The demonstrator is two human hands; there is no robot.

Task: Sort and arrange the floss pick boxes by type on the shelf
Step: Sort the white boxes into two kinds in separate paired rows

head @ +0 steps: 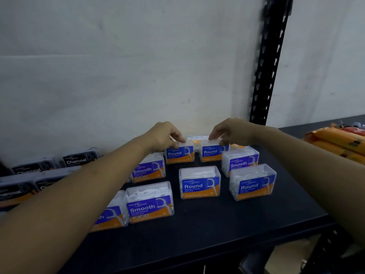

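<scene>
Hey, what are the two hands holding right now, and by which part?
Each pinches a back-row Round box by its top edge: the left hand the left Round box, the right hand the right Round box beside it.

Recording an off-white plastered wall [118, 66] filling the upper two thirds of the frame, showing faint scuffs and grey smudges. Noting a black slotted metal upright [271, 62] running down from the top, right of centre, and blurring near its upper end. Observing a matt black shelf board [207, 240] spanning the lower half and reaching back to the wall. Noting a second dark board [308, 125] continuing past the upright towards the right edge. Finding the light dim and even, casting soft shadows. Seeing tan patches [286, 256] below the board at lower right; failing to tell floor from cardboard.
</scene>
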